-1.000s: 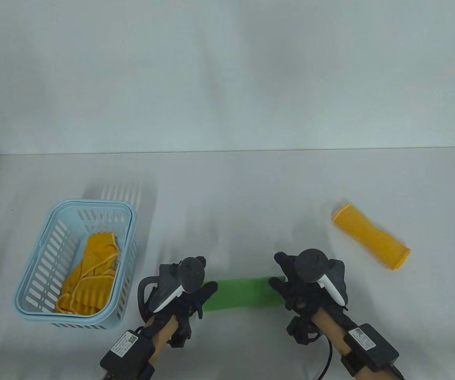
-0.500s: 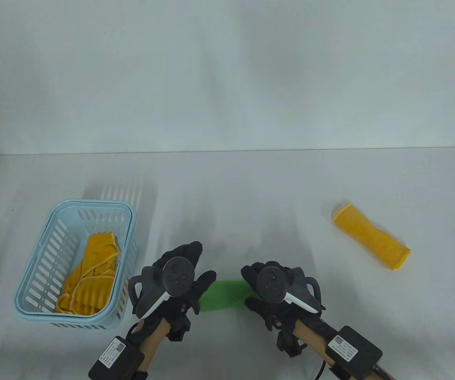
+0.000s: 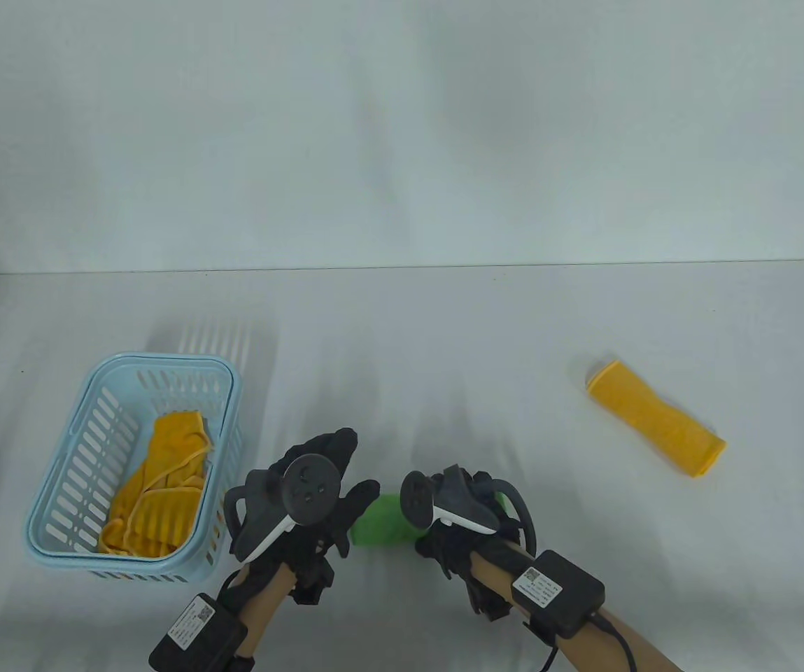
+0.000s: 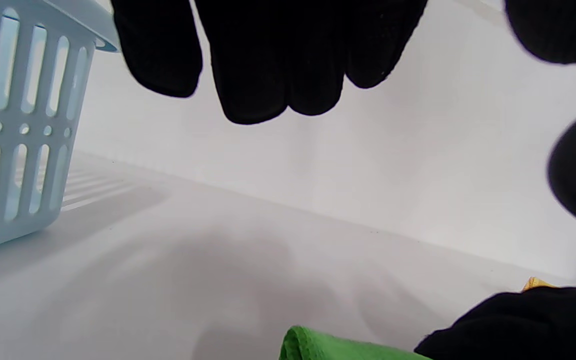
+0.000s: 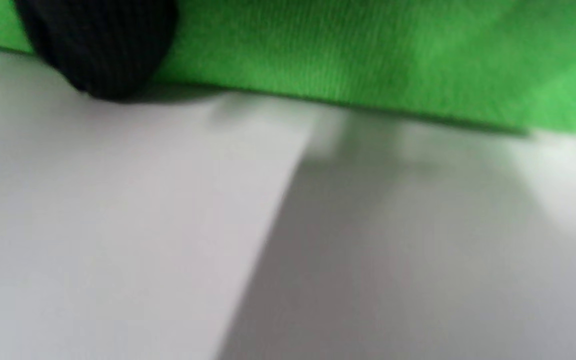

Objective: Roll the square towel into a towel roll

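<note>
Change: the right hand [image 3: 464, 521] has slid in leftward along the green towel [image 3: 382, 521], so far less green shows between the hands than a second ago; its tracker has tipped onto its side.
Towel: low on the desk [image 3: 443, 336], between the two hands, only a short bunched green piece in sight from above; a rounded folded edge [image 4: 303, 345] peeks in at the bottom of the left wrist view.
Right hand: on the towel's right end, the cloth filling the top of its wrist view [image 5: 368, 55] with one black fingertip [image 5: 103, 50] against it; whether the fingers are clenched round it, I cannot tell.
Left hand: [image 3: 318, 490] at the towel's left end, fingers [image 4: 268, 60] hanging straight and relaxed above the desk, nothing grasped, released.
Basket: pale blue [image 3: 59, 483], at the left of the desk, just beside the left hand, crumpled yellow cloths [image 3: 157, 483] inside.
Yellow roll: [image 3: 657, 418] lying at an angle far out right, well apart from both hands.
</note>
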Motion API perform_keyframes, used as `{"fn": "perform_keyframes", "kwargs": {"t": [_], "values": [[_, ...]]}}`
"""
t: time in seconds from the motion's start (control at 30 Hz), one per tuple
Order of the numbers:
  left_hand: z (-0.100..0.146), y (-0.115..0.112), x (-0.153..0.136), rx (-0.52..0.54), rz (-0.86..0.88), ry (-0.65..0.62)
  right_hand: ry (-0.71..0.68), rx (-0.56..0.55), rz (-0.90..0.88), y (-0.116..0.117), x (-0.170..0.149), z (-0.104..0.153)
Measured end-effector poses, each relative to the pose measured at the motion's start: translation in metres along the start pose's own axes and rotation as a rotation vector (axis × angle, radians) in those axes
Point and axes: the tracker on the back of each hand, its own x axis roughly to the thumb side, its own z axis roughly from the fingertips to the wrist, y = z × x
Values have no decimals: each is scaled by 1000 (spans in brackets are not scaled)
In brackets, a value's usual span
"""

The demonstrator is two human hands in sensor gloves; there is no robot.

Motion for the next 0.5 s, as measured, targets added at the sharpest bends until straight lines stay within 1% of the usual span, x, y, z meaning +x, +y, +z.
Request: {"fn": "perform_keyframes", "kwargs": {"t": [0.13, 0.23, 0.4, 0.5], "values": [[0, 0, 1, -4, -5, -4, 9, 60, -55, -6, 1, -10], [0, 0, 1, -7, -4, -6, 7, 85, -106, -6, -1, -15], [1, 1, -1, -2, 6, 4, 7, 76, -153, -5, -6, -16], [1, 1, -2, 0, 8, 7, 14, 80, -208, -12, -13, -10]]}}
